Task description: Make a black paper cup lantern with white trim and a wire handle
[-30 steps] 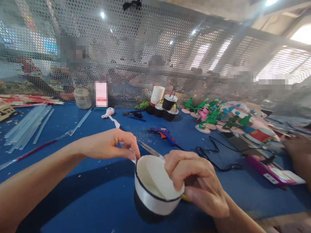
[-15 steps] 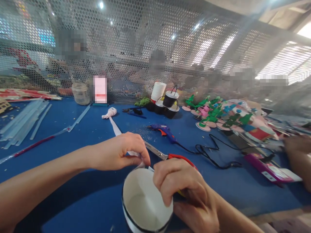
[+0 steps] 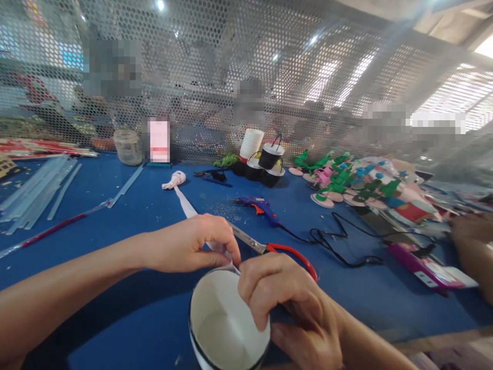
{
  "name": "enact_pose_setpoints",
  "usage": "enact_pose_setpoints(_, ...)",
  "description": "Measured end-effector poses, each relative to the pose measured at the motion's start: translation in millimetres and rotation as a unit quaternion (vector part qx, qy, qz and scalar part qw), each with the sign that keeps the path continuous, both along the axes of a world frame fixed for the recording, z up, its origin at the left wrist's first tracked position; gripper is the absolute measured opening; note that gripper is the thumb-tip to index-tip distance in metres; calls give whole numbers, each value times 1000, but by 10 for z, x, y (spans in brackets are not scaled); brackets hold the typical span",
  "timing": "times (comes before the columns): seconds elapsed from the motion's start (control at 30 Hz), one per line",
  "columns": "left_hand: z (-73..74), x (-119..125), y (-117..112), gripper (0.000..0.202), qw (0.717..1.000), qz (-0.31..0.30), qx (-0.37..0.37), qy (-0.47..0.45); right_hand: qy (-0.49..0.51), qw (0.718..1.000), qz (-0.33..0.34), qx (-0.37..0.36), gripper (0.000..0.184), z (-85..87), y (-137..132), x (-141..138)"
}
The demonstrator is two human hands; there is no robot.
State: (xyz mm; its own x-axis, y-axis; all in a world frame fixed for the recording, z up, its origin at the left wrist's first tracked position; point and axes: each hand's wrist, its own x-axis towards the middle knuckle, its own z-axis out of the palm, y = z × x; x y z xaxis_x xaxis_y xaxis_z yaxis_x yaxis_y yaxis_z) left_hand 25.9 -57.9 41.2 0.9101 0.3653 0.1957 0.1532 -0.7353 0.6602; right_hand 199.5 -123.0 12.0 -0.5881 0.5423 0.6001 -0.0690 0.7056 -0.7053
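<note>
My right hand (image 3: 287, 303) is closed round the far rim of a white paper cup (image 3: 221, 324) with a black band near its top. My left hand (image 3: 194, 241) pinches a white ribbon (image 3: 187, 205) right at the cup's rim; the ribbon runs back across the blue table (image 3: 115, 216) to a small bunched roll (image 3: 174, 179). Red-handled scissors (image 3: 269, 247) lie just behind both hands.
A blue glue gun (image 3: 260, 207) with a black cord (image 3: 339, 241) lies mid-table. Black and white cups (image 3: 265, 164) stand by the mesh screen. Green foam cactus figures (image 3: 346, 185) crowd the right. Clear glue sticks (image 3: 34, 192) lie left. Another person's hand (image 3: 472, 231) shows far right.
The cup has dropped lower and to the left in view, and the scissors' red handle has come into sight. My left hand stays pinched on the ribbon at the rim.
</note>
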Motion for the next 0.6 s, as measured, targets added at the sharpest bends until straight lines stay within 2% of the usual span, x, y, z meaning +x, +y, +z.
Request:
enact_pose_setpoints(0.23,-11,-1,-13,12,1000,-4,20,8,20,999,28,20,14,-58,33,-25)
enact_pose_setpoints(0.6,-8,7,-27,8,1000,14,24,6,16,998,26,51,18,-85,38,-22)
